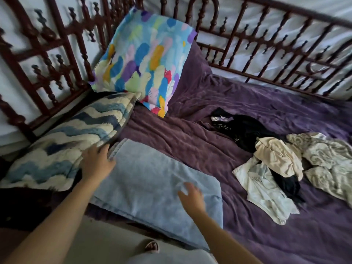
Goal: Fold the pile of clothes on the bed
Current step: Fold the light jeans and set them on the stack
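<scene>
A folded light-blue towel (152,180) lies flat near the front edge of the purple bed (209,149). My left hand (97,161) rests on its far left corner, fingers spread, beside the wavy pillow. My right hand (191,195) hovers over or touches the towel's right part with fingers straight and blurred. To the right lies a loose pile of clothes: a black printed shirt (240,128), a cream garment (278,155), a white printed shirt (264,191) and a grey patterned cloth (327,159).
A blue-and-cream wavy pillow (62,145) lies at the left, and a bright feather-print pillow (144,61) leans on the dark wooden headboard (47,54). A wooden rail (276,54) runs along the far side. My sandalled foot (152,246) stands on the floor below.
</scene>
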{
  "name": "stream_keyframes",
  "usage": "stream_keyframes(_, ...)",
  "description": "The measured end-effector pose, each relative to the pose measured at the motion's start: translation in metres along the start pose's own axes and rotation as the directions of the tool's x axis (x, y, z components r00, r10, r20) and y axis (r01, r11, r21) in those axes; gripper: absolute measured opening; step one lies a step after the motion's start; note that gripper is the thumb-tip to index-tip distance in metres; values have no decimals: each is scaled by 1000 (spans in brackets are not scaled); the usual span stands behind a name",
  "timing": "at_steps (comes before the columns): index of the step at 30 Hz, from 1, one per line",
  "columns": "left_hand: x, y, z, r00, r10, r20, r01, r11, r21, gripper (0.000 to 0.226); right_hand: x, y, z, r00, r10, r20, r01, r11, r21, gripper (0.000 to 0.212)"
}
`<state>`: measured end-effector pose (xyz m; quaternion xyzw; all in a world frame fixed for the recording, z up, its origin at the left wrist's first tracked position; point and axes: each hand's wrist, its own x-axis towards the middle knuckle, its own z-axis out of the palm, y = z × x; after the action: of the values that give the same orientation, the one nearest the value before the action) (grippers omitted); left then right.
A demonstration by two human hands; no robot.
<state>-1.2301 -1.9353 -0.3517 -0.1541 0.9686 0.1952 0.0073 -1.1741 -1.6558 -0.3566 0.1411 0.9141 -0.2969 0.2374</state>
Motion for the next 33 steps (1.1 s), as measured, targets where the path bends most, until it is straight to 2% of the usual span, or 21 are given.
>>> stream_keyframes(1,-9,-6,11,997,56,48,-60,994,94,59,2,28,-5,987,151,-59,-153,987,-43,51)
stream_keyframes(3,-34,-13,35,971,183,156,-212,959,190,65,4,90,-10,895,432,-112,-438,898,-35,59)
stream_keyframes(5,-55,-12,51,926,266,269,-341,894,292,70,3,135,-10,817,575,-44,-566,814,130,66)
stream_keyframes(6,-61,-13,56,906,219,362,-345,877,334,70,0,151,-8,806,592,26,-576,773,265,58)
stream_keyframes(8,-73,-17,65,897,146,418,-329,852,408,67,-4,173,-1,820,563,100,-555,741,378,18)
stream_keyframes(11,-75,-18,69,887,102,450,-289,883,370,62,-3,186,12,839,522,156,-527,703,478,27)
stream_keyframes(12,-74,-15,67,915,102,390,-257,893,370,58,-1,181,11,831,526,180,-534,665,522,26)
stream_keyframes(14,-69,-9,67,926,114,361,-261,882,393,54,-2,166,3,819,549,169,-522,589,617,27)
stream_keyframes(16,-67,-11,73,937,88,338,-218,904,368,53,-4,142,-14,834,532,144,-477,567,672,30)
stream_keyframes(18,-69,-12,76,930,104,352,-225,920,323,54,2,115,-33,855,513,82,-403,555,728,24)
stream_keyframes(20,-71,-14,74,924,66,376,-199,924,327,55,2,70,-51,899,438,10,-297,593,748,16)
stream_keyframes(23,-70,-24,76,907,86,412,-208,943,261,53,2,-14,-63,993,109,-51,-43,716,697,24)
stream_keyframes(25,-66,-23,69,904,24,426,-33,999,15,71,-8,-75,-59,985,-167,-44,160,780,605,25)
stream_keyframes(26,-62,-18,60,908,-84,410,188,957,-221,81,-15,-103,-52,955,-295,18,231,784,576,14)
stream_keyframes(27,-59,-15,52,904,-205,375,368,818,-442,79,-22,-126,-45,910,-402,104,282,781,557,17)
stream_keyframes(28,-57,-15,46,879,-303,369,474,643,-602,67,-24,-141,-35,851,-483,205,313,782,539,35)
stream_keyframes(29,-56,-13,36,834,-387,393,536,399,-744,56,-29,-149,-27,800,-523,294,334,796,506,45)
stream_keyframes(30,-55,-12,24,787,-412,459,544,114,-831,56,-31,-152,-19,773,-528,351,347,816,462,51)
stream_keyframes(31,-54,-16,17,755,-379,535,525,-141,-840,61,-29,-147,-10,777,-507,373,342,838,426,54)
stream_keyframes(32,-53,-23,12,753,-322,574,511,-263,-819,64,-25,-139,-3,799,-469,377,314,859,404,55)
stream_keyframes(33,-54,-27,8,738,-319,594,515,-302,-802,62,-20,-128,3,830,-417,371,269,882,388,55)
